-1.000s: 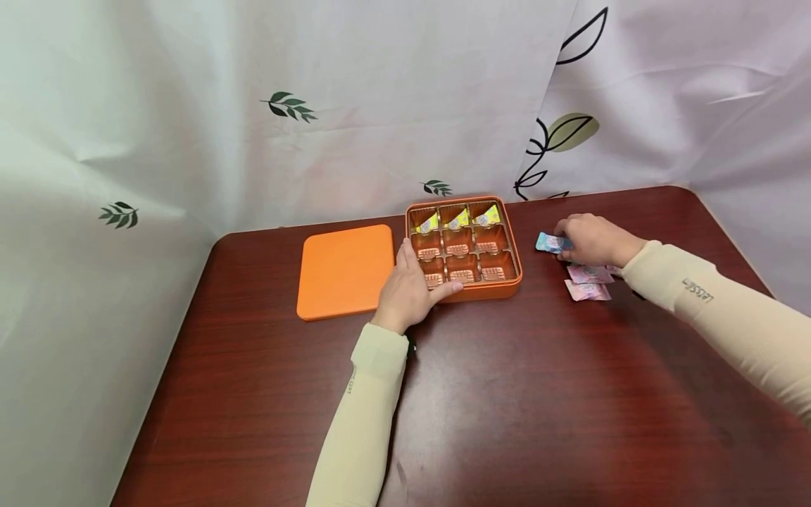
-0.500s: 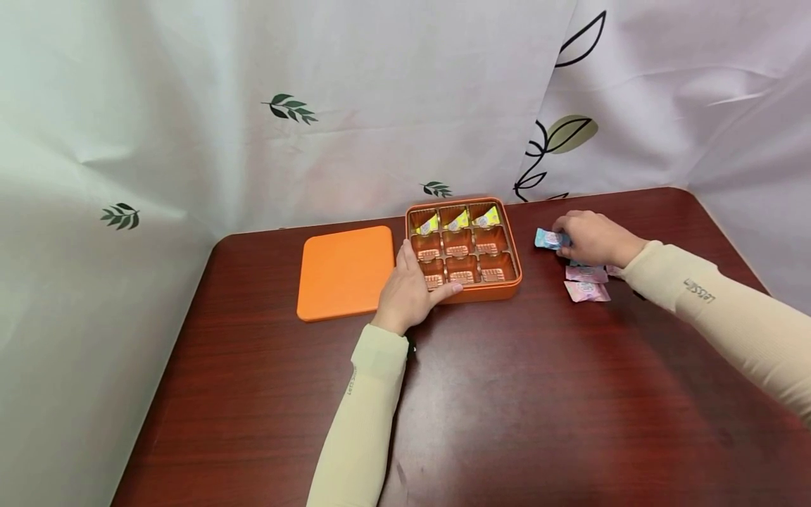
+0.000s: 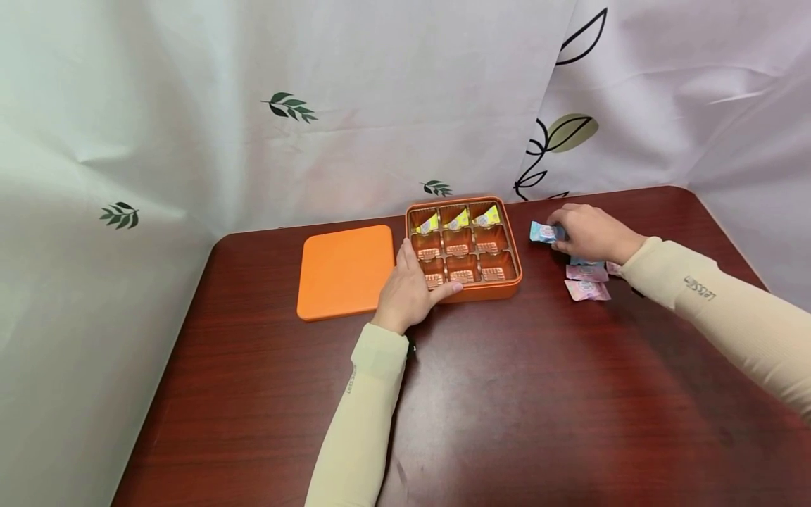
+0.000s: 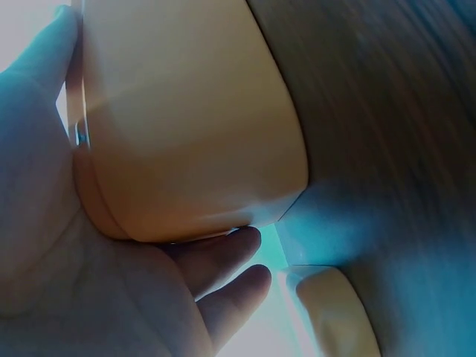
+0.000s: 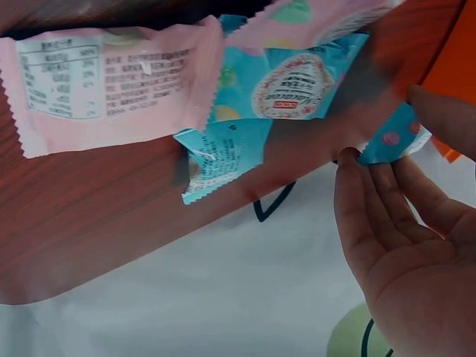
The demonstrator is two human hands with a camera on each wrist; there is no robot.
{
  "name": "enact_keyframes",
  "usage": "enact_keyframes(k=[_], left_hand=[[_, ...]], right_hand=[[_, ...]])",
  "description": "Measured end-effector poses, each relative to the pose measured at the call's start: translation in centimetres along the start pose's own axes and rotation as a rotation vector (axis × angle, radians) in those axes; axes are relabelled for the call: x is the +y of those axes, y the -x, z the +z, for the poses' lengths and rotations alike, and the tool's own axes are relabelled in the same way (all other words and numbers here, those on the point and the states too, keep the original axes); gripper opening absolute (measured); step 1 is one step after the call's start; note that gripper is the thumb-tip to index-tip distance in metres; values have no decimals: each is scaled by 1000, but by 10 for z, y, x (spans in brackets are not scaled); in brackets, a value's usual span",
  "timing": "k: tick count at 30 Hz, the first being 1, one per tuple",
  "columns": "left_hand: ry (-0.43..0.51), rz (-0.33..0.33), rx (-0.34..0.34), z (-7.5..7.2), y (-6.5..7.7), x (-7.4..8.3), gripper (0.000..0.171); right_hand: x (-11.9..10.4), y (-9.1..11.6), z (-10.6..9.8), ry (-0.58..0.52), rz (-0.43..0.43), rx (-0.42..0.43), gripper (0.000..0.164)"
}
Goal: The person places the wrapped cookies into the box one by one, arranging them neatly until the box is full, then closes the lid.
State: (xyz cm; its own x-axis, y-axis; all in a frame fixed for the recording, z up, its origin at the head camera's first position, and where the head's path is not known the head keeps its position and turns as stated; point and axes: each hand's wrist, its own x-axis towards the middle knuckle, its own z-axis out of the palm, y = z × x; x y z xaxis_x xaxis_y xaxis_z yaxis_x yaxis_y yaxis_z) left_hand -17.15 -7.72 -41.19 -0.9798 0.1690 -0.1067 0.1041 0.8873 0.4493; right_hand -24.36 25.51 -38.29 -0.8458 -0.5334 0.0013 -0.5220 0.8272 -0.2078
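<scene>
My right hand [image 3: 595,232] pinches a small blue wrapped candy [image 3: 541,232] between thumb and fingertips, just off the right side of an orange box [image 3: 488,291]. The right wrist view shows that blue wrapper [image 5: 388,140] at the fingertips. The box has a copper-coloured tray of small compartments; yellow wrapped candies [image 3: 456,220] lie in its back row, while the middle and front rows look bare. My left hand [image 3: 404,292] rests on the box's front left corner, thumb along the front and straight fingers along the left side. The left wrist view shows the box wall [image 4: 186,111] against the palm.
Pink wrapped candies [image 3: 587,290] lie under and in front of my right wrist. More blue candies [image 5: 294,85] lie among pink ones in the right wrist view. An orange lid [image 3: 345,271] lies flat left of the box. A white patterned curtain [image 3: 380,105] hangs behind the table.
My right hand has lifted a little and shifted slightly left with the blue candy, away from the other candies. My left hand and the box have stayed put.
</scene>
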Motion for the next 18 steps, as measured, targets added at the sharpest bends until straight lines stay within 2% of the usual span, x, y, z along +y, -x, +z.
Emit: enact_keyframes(k=[18], left_hand=[[2, 3, 6, -1, 0, 0, 127]], right_hand=[[-13, -5, -10, 2, -10, 48, 36]])
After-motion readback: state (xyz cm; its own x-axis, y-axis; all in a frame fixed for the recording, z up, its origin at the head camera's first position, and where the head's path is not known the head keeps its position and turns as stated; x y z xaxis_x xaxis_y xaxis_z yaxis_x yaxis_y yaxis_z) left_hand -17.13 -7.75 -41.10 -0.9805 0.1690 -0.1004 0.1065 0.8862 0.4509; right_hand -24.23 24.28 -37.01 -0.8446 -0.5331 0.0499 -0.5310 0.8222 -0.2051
